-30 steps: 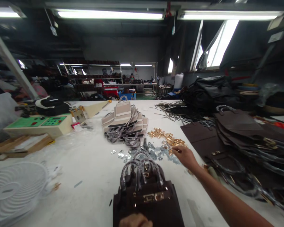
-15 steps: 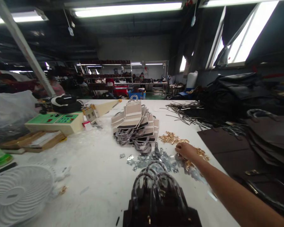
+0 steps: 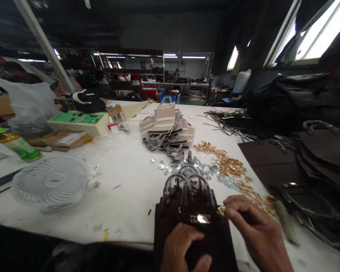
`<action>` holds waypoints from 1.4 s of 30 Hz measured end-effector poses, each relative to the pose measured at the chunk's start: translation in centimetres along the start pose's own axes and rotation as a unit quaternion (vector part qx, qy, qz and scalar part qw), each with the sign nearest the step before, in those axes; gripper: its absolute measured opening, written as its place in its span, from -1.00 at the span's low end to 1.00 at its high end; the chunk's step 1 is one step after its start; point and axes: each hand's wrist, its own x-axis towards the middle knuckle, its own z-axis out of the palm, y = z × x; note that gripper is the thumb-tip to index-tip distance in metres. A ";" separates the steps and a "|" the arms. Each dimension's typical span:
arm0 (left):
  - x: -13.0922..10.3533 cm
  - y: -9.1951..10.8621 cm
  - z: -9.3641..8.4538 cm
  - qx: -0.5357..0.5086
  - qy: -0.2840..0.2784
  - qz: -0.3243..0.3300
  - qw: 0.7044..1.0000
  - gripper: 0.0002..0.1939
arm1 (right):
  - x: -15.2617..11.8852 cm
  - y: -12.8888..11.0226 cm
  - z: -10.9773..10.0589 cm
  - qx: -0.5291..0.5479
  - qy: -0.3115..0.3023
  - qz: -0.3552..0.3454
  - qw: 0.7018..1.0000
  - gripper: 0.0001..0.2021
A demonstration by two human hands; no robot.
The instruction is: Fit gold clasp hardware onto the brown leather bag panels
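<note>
A dark brown handbag (image 3: 192, 241) with plastic-wrapped handles stands at the table's near edge, a gold clasp plate (image 3: 200, 218) on its front. My left hand (image 3: 183, 245) rests on the bag's front below the clasp, thumb and forefinger apart. At the bag's upper right corner my right hand (image 3: 255, 226) pinches a small gold metal fitting (image 3: 221, 210) between thumb and forefinger. Loose gold fittings (image 3: 231, 166) lie in a pile beyond that hand. Flat silver metal plates (image 3: 198, 164) are scattered behind the bag's handles.
Beige bag pieces (image 3: 167, 124) with wrapped handles are stacked mid-table. At left are a white fan (image 3: 53, 181), a green-labelled bottle (image 3: 24, 147) and a control box (image 3: 82, 121). Brown bag panels (image 3: 266, 162) lie along the right side, near black strips (image 3: 226, 122).
My right hand has come back from the gold pile to the handbag, now pinching a gold fitting. My left hand has come into view on the bag. The view has tilted down.
</note>
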 end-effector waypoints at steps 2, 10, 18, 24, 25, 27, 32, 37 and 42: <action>-0.1 0.8 -0.1 -0.031 -0.012 -0.026 0.999 -0.70 | -4.9 0.0 1.6 0.046 -0.013 0.018 0.999 -0.77; -0.9 1.3 -0.1 -0.074 0.011 -0.097 0.992 -0.84 | -8.8 1.0 4.3 0.104 -0.069 0.066 0.990 -0.72; -1.3 0.6 -0.6 -0.101 -0.008 -0.149 0.984 -0.69 | -8.1 1.1 3.3 0.117 -0.120 0.147 0.975 -0.62; -1.1 0.9 -0.7 -0.082 -0.014 -0.139 0.987 -0.85 | -7.2 0.7 3.1 0.085 -0.180 0.131 0.971 -0.75; -1.1 0.9 -0.7 -0.080 -0.012 -0.137 0.987 -0.84 | -7.1 0.6 3.1 0.085 -0.180 0.137 0.970 -0.74; -1.1 0.9 -0.5 -0.078 -0.007 -0.124 0.989 -0.80 | -7.2 0.5 3.1 0.089 -0.169 0.149 0.970 -0.72; -1.2 0.6 -0.3 -0.063 -0.011 -0.092 0.994 -0.65 | -7.6 0.8 3.5 0.125 -0.140 0.144 0.971 -0.71; -1.1 0.4 -0.5 -0.082 -0.008 -0.105 0.991 -0.74 | -7.8 1.2 3.2 0.179 -0.188 0.157 0.953 -0.67; -1.0 0.2 -0.5 -0.102 -0.013 -0.114 0.988 -0.75 | -8.1 1.9 3.8 0.208 -0.132 0.151 0.957 -0.69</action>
